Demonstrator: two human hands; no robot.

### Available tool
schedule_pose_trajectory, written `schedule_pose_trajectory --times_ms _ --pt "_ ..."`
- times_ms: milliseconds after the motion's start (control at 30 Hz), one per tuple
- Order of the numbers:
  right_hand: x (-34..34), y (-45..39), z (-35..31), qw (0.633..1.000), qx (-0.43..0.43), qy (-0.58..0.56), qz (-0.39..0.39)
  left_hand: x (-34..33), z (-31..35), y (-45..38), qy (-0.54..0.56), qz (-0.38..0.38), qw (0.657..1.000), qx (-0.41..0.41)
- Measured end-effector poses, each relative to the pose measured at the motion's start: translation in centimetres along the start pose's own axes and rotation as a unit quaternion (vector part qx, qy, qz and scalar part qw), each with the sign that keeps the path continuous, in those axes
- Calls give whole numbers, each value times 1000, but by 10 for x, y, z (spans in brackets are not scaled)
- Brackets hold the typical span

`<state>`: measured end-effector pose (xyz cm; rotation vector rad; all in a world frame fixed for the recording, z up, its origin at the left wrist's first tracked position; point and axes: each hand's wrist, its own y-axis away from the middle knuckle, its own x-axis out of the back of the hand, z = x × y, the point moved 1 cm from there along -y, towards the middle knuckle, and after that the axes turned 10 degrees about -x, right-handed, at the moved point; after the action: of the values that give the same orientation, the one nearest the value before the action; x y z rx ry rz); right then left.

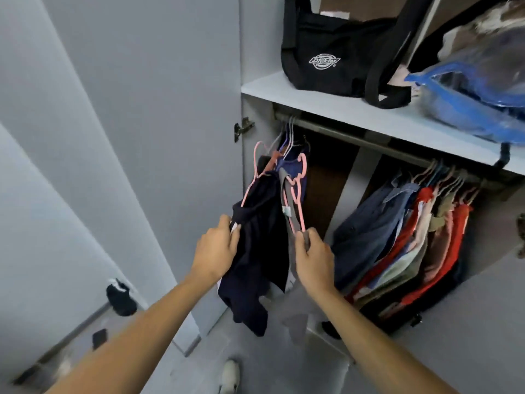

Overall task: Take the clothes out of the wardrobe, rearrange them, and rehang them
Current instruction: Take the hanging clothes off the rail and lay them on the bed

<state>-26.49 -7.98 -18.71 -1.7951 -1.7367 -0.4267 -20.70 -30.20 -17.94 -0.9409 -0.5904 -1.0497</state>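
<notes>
A dark navy garment point(260, 251) hangs on a pink hanger point(255, 177) at the left end of the wardrobe rail point(349, 139). My left hand point(217, 248) grips its left edge. My right hand point(312, 255) pinches a grey garment point(292, 211) together with the lower end of a second pink hanger point(298, 189). Behind them a blue garment point(287, 166) hangs from thin hangers. At the right end of the rail hangs a tight row of several shirts point(403, 245) in blue, red, beige and pink.
The open wardrobe door point(136, 109) stands at the left. On the shelf point(326, 106) above the rail sit a black bag point(326, 49) and a blue-edged plastic storage bag point(477, 89). A white shoe point(230, 375) lies on the floor below.
</notes>
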Motion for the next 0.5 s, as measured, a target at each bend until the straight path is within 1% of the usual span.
schedule_pose_trajectory --times_ms 100,300,400,500 --pt "2 53 -19 998 34 -19 -38 38 6 71 -38 28 998 46" --pt "4 159 -54 987 69 -42 -138 115 19 216 -78 77 987 120" --pt "-3 199 -84 976 106 -63 -180 157 12 282 -101 108 975 165" --pt "-24 242 -117 962 140 -52 -228 199 -4 348 -136 130 955 229"
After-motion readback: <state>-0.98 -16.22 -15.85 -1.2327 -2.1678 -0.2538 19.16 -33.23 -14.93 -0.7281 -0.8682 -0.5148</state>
